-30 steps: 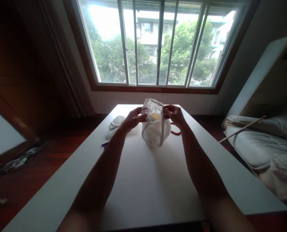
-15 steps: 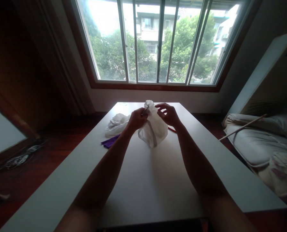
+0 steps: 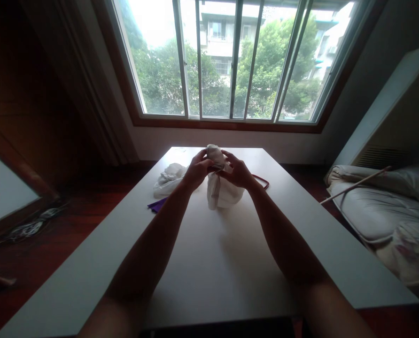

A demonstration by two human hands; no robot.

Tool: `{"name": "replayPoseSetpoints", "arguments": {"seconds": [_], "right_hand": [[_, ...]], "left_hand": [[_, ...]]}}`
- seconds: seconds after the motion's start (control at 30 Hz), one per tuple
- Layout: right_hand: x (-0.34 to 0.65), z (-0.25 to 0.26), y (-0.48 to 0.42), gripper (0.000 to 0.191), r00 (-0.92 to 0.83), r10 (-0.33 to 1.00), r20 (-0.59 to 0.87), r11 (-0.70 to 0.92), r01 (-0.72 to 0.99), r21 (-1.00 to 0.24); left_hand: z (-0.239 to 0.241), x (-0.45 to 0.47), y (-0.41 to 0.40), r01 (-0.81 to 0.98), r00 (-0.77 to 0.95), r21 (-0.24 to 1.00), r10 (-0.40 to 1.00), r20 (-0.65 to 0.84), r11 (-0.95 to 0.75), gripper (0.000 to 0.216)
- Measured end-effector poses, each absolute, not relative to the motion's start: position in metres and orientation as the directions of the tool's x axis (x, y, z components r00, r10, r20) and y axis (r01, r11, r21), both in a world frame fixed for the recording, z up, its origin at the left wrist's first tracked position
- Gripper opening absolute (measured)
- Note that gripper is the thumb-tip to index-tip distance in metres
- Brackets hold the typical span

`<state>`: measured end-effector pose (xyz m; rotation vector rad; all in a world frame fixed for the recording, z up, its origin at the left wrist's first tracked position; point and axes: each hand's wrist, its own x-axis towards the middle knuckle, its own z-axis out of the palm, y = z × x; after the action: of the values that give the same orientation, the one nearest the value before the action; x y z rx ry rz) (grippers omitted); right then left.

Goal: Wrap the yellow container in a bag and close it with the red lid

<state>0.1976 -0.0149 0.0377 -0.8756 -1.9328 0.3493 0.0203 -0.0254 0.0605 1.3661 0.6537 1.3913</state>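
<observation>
While a purple item (image 3: 156, 205) and crumpled white bundle (image 3: 167, 184) lay to the hands' left, the left hand (image 3: 198, 170) gripped a white bag (image 3: 226, 194) between both, as did the right hand (image 3: 238, 172). Just rightward lay a red loop (image 3: 261, 178).

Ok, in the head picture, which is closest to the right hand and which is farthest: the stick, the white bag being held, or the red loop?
Nearest to the right hand first:
1. Held white bag: touching the hand.
2. Red loop: just to its right.
3. Stick: far over to the right.
</observation>
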Motion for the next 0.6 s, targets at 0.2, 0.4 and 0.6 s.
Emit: {"name": "replayPoseSetpoints", "arguments": {"seconds": [0.2,0.4,0.6], "right_hand": [[0.202,0.037,-0.008,0.028,-0.142,0.738,0.659,0.643,0.444,-0.624],[0.212,0.036,-0.002,0.022,0.067,0.758,0.649,0.543,0.488,-0.684],[0.214,0.038,-0.001,0.021,0.189,0.800,0.570,0.478,0.375,-0.795]], "left_hand": [[0.057,0.017,-0.021,-0.295,0.230,0.901,0.891,0.391,-0.319,0.055],[0.057,0.004,-0.017,0.091,0.179,0.834,0.833,0.524,-0.544,0.045],[0.047,-0.012,-0.005,0.517,0.335,0.541,0.738,0.586,-0.664,0.052]]}}
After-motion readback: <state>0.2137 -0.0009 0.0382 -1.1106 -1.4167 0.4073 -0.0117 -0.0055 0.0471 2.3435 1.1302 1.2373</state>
